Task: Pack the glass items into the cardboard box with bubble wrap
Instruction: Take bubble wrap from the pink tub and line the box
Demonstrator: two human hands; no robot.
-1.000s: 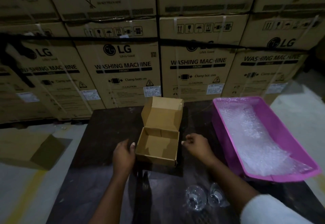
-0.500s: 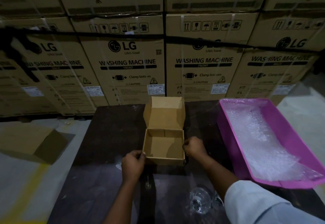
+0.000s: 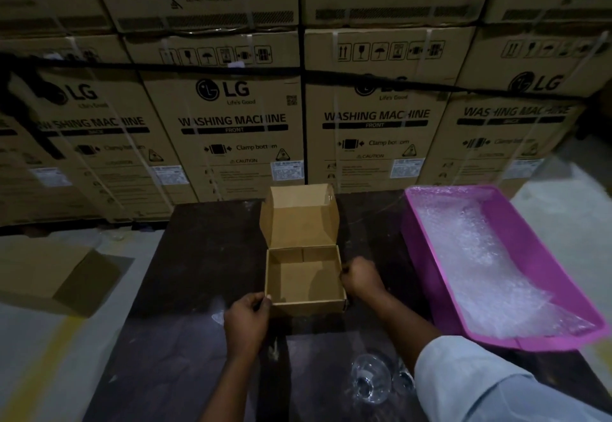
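A small cardboard box (image 3: 303, 281) stands empty on the dark table (image 3: 198, 256), its lid up at the back. My left hand (image 3: 246, 319) grips the box's front left corner. My right hand (image 3: 359, 277) has its fingers curled at the box's right wall, pinching its edge. Two clear glass items (image 3: 369, 378) lie near the table's front, partly hidden by my right sleeve. Bubble wrap (image 3: 490, 272) fills a pink tray (image 3: 427, 252) at the right.
A wall of large washing machine cartons (image 3: 238, 117) stands just behind the table. A flat cardboard piece (image 3: 59, 272) lies on the floor at the left. Grey floor with a yellow line runs along both sides of the table.
Both hands have closed onto the box's sides and squared it so that it faces me. My left hand has slid down to the front corner.
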